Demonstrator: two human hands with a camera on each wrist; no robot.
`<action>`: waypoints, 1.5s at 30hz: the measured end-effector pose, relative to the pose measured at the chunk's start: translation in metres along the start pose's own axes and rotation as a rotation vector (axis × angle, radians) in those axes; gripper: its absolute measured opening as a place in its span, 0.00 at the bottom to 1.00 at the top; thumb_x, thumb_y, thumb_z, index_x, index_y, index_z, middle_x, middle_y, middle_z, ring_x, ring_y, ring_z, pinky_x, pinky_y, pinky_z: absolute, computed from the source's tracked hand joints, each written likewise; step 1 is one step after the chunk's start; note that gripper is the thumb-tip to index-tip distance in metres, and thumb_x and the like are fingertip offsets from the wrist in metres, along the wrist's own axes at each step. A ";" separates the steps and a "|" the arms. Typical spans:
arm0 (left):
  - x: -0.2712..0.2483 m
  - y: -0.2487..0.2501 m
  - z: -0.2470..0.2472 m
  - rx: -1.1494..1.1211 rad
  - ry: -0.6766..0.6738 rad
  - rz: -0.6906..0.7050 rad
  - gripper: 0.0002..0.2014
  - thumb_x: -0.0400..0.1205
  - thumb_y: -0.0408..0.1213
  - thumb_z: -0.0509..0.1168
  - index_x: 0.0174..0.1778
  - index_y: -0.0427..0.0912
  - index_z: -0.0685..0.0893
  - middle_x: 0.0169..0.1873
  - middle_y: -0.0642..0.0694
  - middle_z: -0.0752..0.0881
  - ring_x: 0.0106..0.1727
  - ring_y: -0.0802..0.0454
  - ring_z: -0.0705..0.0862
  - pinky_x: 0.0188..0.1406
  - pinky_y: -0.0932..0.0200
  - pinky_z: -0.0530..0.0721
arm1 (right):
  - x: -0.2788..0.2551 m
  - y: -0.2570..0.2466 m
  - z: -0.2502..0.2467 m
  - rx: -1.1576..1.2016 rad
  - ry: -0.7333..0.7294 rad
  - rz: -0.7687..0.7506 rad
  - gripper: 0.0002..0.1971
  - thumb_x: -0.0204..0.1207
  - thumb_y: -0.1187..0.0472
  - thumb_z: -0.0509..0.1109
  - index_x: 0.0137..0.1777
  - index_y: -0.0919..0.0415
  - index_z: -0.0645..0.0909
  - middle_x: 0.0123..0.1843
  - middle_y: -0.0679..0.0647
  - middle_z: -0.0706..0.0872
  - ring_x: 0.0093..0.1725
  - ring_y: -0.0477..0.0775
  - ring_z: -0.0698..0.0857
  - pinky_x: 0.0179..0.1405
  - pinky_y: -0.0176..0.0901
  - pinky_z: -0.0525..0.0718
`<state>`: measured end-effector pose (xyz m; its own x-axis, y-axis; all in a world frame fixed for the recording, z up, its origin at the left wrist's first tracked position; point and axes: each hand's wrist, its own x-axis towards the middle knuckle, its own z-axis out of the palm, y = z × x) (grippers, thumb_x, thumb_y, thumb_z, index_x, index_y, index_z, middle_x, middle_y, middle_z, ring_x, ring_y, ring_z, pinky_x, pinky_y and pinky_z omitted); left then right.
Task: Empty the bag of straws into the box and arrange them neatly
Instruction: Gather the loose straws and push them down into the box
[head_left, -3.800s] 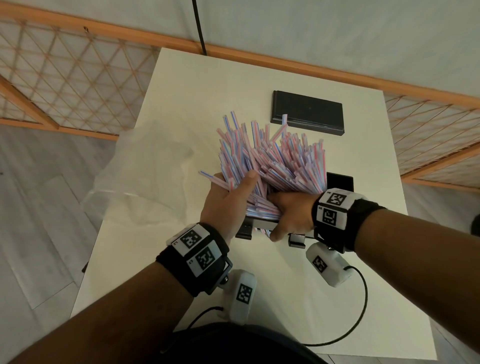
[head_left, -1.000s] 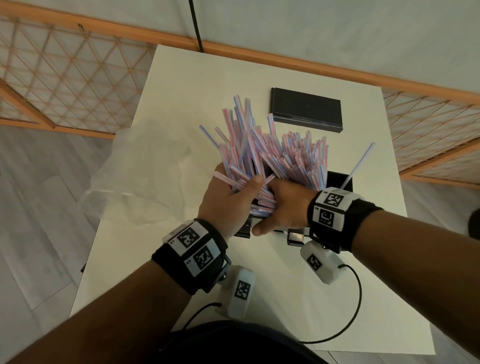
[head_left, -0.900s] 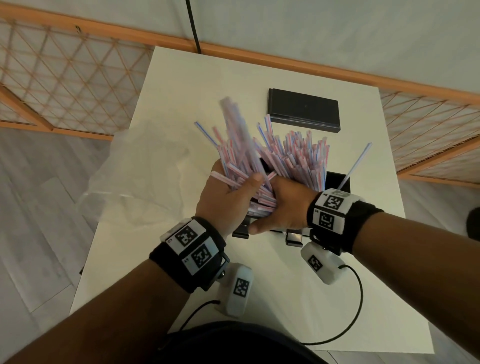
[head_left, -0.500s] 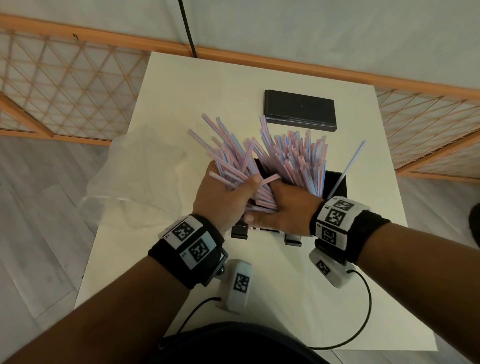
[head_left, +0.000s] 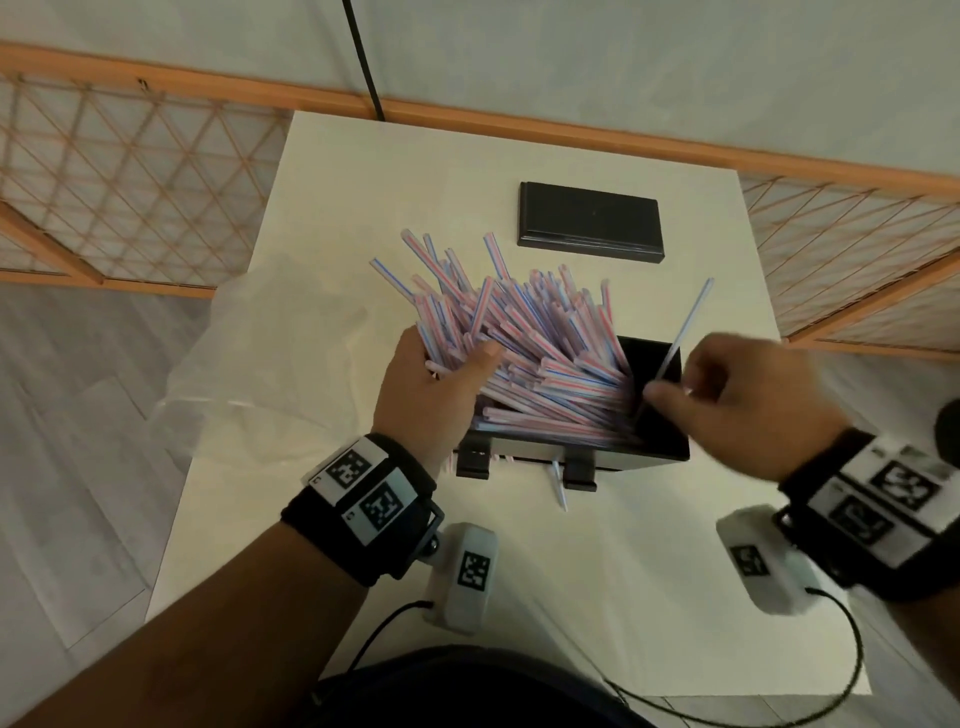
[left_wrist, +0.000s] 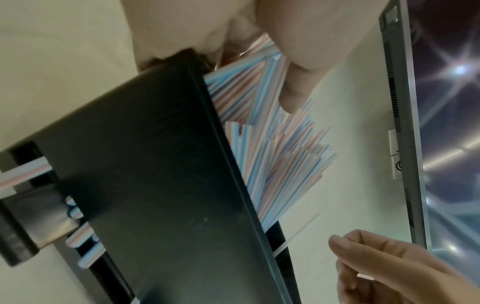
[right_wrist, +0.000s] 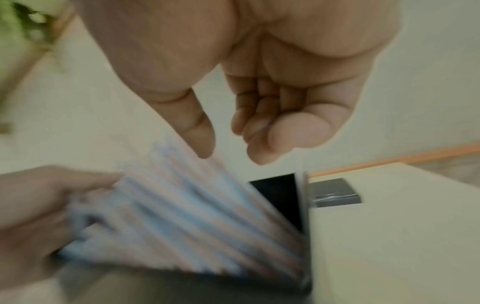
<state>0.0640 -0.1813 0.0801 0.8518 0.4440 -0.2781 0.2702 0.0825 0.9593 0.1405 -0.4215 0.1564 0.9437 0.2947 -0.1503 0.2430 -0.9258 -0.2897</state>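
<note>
Left hand curled round straws — fan leans left over box rim. Right hand fingers loosely curled, empty, at lone straw upright in box. Lay bundle flat lengthwise, then drop loner in. Bag on bench, left. One straw outside — collect.

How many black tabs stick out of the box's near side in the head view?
2. The left tab is at the near left corner of the box, just below the left hand; the middle tab is further right. The box's other sides are hidden.
</note>
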 end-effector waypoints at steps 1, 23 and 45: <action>-0.001 0.000 0.002 -0.002 0.003 0.000 0.26 0.74 0.56 0.73 0.66 0.49 0.84 0.57 0.50 0.91 0.60 0.52 0.90 0.67 0.40 0.87 | 0.010 0.011 -0.004 0.011 0.028 0.105 0.18 0.71 0.41 0.75 0.42 0.56 0.79 0.33 0.45 0.84 0.39 0.55 0.83 0.41 0.43 0.73; 0.000 0.001 0.006 -0.008 -0.008 -0.005 0.37 0.69 0.71 0.71 0.71 0.56 0.81 0.64 0.57 0.90 0.68 0.58 0.87 0.75 0.44 0.83 | -0.018 -0.016 0.024 0.149 0.028 -0.108 0.10 0.66 0.62 0.77 0.33 0.55 0.77 0.25 0.42 0.80 0.26 0.39 0.77 0.31 0.18 0.70; -0.005 0.004 0.013 -0.073 0.068 -0.100 0.33 0.64 0.74 0.70 0.61 0.61 0.82 0.59 0.60 0.90 0.62 0.61 0.88 0.70 0.52 0.83 | -0.034 -0.010 0.175 -0.137 -0.273 0.164 0.20 0.82 0.39 0.60 0.63 0.49 0.82 0.55 0.54 0.90 0.54 0.62 0.88 0.52 0.48 0.85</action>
<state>0.0663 -0.1949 0.0849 0.7893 0.4896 -0.3705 0.3166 0.1925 0.9288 0.0673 -0.3811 -0.0009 0.8821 0.1751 -0.4374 0.1389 -0.9838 -0.1137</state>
